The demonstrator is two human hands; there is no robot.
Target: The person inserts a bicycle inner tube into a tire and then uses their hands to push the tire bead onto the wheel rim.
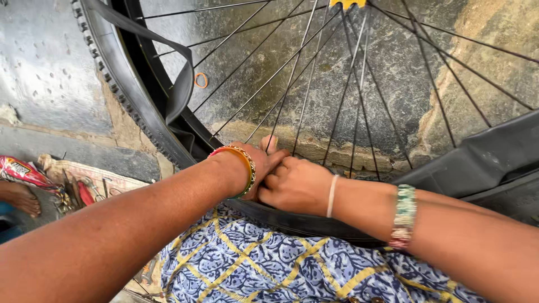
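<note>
Nearest to me: blue and yellow patterned cloth over my lap, with the bottom of the bicycle wheel resting across it.

Both hands are at the low point of the rim, knuckles touching. My left hand is curled closed, fingers pushed in between the spokes; it looks pinched on the tyre edge or tube there, but the contact point is hidden, so I can't say exactly what's under the fingertips. My right hand is also closed, pressing down on the black rubber at the same spot, thumb side against the left.

The inner tube is the soft part: limp, floppy, hanging out in a loose fold at upper left, and more of it lies slack to the right. It looks light, stretchy and easy to pinch, so I'd grip it flat with the finger pads, not the nails.

The tyre is knobby and stiffer; the bead will likely resist, so it's best taken at the edge right next to the rim. The spokes are thin and rigid, and the gaps are tight for fingers.

Further out on the left: tools on a cloth on the ground, a red packet and someone's bare foot. Behind the wheel is a rough stone wall.
</note>
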